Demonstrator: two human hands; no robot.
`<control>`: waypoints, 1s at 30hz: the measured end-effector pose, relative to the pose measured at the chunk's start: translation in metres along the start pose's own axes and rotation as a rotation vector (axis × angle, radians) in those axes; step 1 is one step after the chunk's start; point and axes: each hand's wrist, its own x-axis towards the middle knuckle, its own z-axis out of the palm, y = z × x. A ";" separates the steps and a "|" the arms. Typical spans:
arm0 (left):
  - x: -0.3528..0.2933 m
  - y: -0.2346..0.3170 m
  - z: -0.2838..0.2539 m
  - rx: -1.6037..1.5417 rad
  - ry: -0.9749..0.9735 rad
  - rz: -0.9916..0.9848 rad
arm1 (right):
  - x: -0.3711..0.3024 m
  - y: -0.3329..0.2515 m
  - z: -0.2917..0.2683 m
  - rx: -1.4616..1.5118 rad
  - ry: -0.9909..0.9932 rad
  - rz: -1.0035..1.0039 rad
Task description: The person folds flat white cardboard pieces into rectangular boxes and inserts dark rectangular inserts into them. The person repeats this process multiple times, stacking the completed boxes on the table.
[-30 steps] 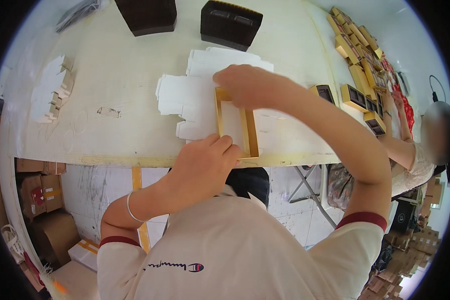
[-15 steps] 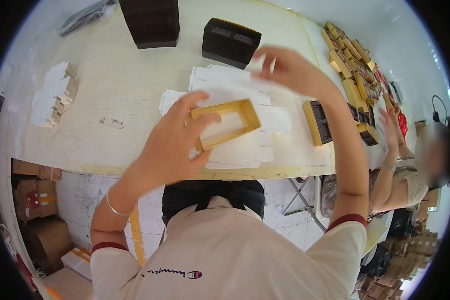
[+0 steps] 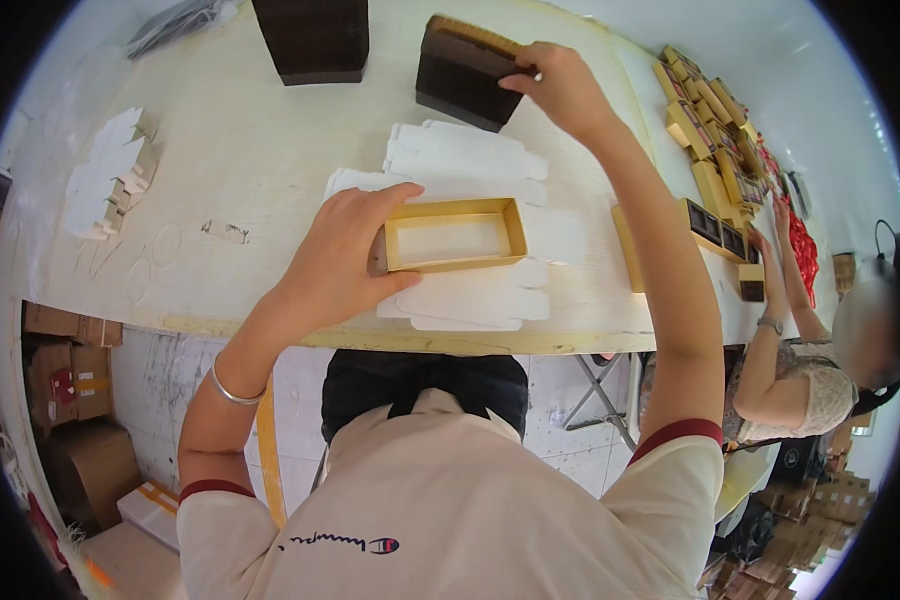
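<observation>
My left hand (image 3: 338,262) grips the left end of a shallow gold box tray (image 3: 454,234) with a white inside, lying open side up over a spread of flat white card blanks (image 3: 470,165). My right hand (image 3: 560,85) reaches to the far side of the table, its fingers on the top edge of a stack of dark brown inserts (image 3: 465,72). Whether it has pinched one I cannot tell for sure; the fingers are closed on the stack's edge.
A second dark brown stack (image 3: 315,40) stands at the far left. Folded white pieces (image 3: 110,175) lie at the table's left. Gold boxes with dark inserts (image 3: 710,225) line the right side, where another person's hands (image 3: 775,235) work. Cardboard cartons (image 3: 65,370) sit under the table.
The gold tray has been laid flat, open side up, in my left hand. My right hand left the tray and reached far forward to the dark brown stack.
</observation>
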 end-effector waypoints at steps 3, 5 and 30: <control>-0.001 -0.003 0.000 -0.013 0.006 -0.003 | -0.010 -0.011 -0.022 0.268 0.235 -0.053; -0.003 -0.006 0.002 -0.031 0.011 -0.008 | -0.031 -0.031 -0.051 0.524 0.200 0.025; 0.015 0.001 -0.003 -0.074 -0.085 0.079 | -0.094 -0.096 -0.026 0.244 -0.336 0.132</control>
